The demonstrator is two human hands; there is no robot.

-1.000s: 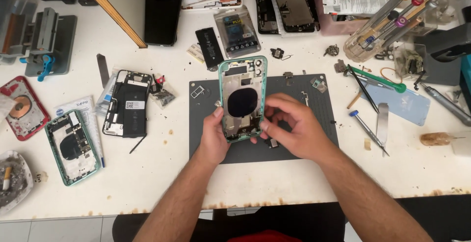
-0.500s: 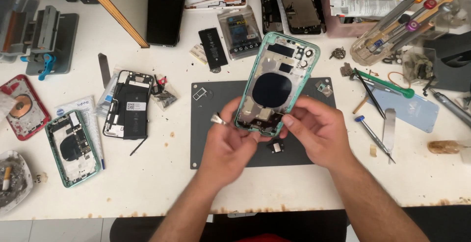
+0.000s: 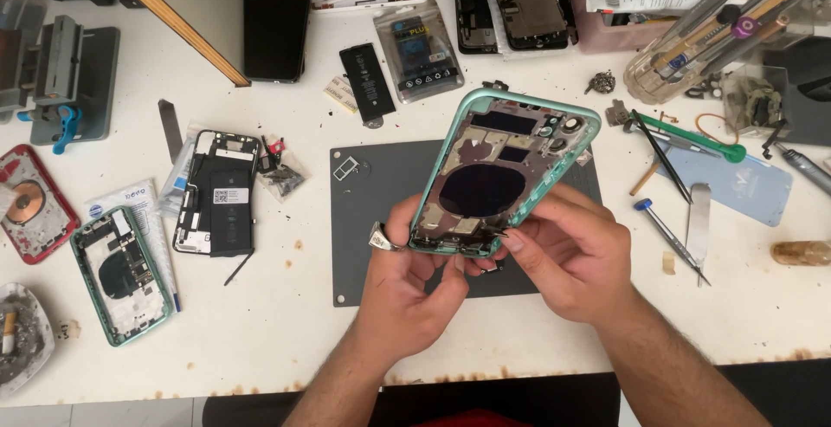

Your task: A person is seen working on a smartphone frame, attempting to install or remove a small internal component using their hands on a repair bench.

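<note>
Holding a green phone frame (image 3: 506, 171) tilted, both hands (image 3: 407, 284) gripping its lower end.

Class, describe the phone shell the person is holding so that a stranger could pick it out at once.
Start at the dark grey mat mid-table. Just above it, the left hand and right hand hold up a mint-green phone housing. Unlike the green one lying flat far left, it is lifted and tilted.

Phone housing (image 3: 506, 171): mint-green frame, opened, inner side facing up, dark round coil pad at centre, camera module at upper end. Held tilted off the surface, centre of frame, lower end gripped.
</note>
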